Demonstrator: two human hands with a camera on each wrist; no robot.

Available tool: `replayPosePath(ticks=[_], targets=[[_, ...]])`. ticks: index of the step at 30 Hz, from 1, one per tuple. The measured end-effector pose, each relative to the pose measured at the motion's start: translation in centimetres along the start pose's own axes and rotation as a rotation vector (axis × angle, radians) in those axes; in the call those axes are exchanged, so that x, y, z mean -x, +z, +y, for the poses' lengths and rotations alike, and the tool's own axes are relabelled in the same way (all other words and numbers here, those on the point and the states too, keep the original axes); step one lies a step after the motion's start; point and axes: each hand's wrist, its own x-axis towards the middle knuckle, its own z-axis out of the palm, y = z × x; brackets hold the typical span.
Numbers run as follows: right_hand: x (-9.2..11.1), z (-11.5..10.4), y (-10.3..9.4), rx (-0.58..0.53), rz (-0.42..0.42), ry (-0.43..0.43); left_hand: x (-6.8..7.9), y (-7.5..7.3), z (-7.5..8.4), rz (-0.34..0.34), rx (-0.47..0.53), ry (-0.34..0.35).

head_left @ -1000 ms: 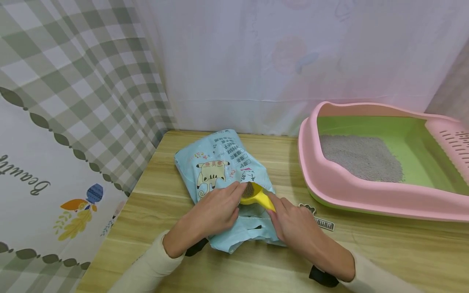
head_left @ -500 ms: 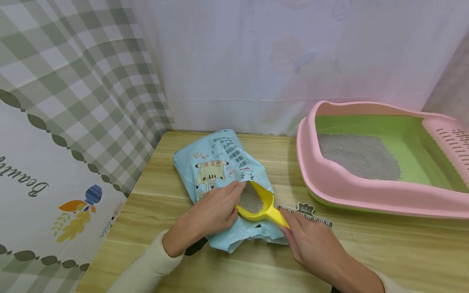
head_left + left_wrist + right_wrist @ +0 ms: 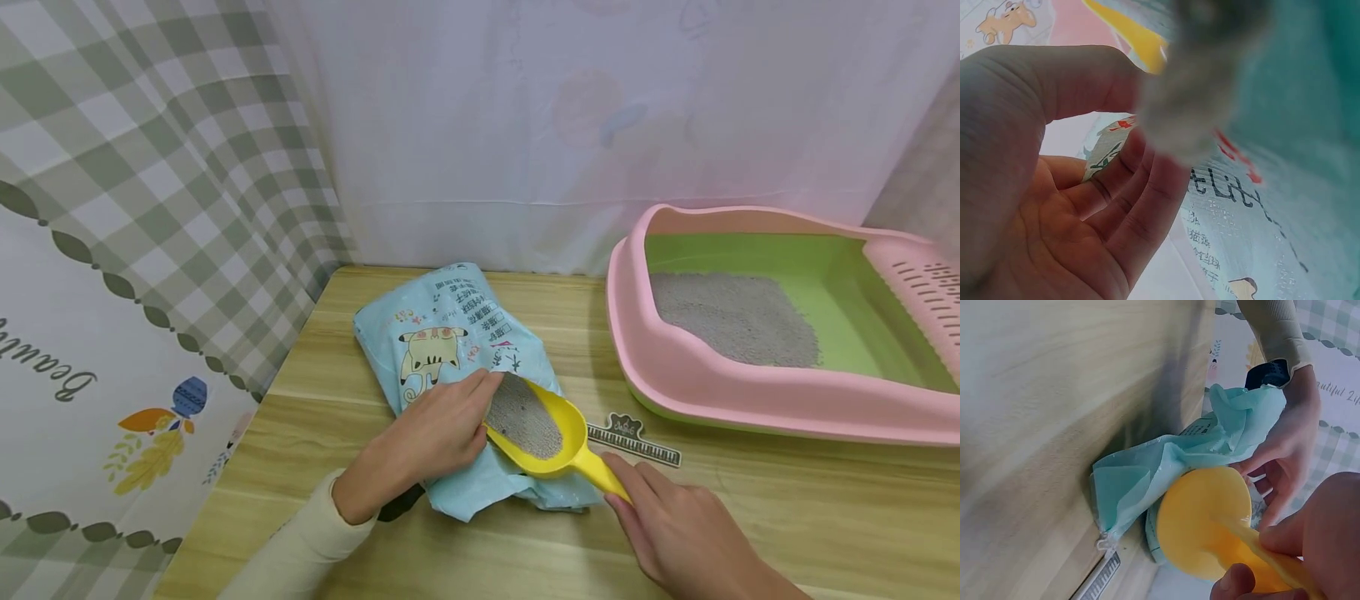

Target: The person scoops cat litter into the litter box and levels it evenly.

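Observation:
A light blue cat litter bag (image 3: 405,312) with a cartoon cat lies flat on the table, its mouth towards me. My left hand (image 3: 431,433) pinches the upper edge of that mouth between thumb and fingers and holds it up. My right hand (image 3: 686,521) grips the handle of a yellow scoop (image 3: 572,421), just outside the bag. Grey litter (image 3: 525,421) fills the scoop's bowl, whose tip still lies under the bag's edge by my left fingers. From the right wrist view, the scoop's rounded back (image 3: 1194,522) shows against the crumpled bag (image 3: 1166,459).
A pink-rimmed green litter box (image 3: 720,387) stands at the right, with grey litter (image 3: 738,321) heaped in its left part. A small piano-keyboard-shaped piece (image 3: 633,437) lies between bag and box. Patterned cloth (image 3: 225,167) hangs at the left, pale cloth (image 3: 480,125) behind.
My right hand has drawn the scoop out of the bag, towards the lower right, and its litter-filled bowl has come into view. My left hand keeps its place on the bag's edge.

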Motion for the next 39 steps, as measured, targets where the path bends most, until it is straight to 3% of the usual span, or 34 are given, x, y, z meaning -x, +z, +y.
replayPosePath(ticks=[7,20,39], targets=[[1.5,0.6,-0.6,0.011,0.031,-0.029,0.0,0.2,-0.1,-0.001,-0.004,0.002],[3.8,1.3,-1.8,-0.051,0.043,0.036,0.2,0.5,-0.2,0.014,0.009,0.017],[4.4,1.7,-5.2,-0.215,0.004,0.11,0.1,0.6,-0.4,0.027,0.027,0.033]])
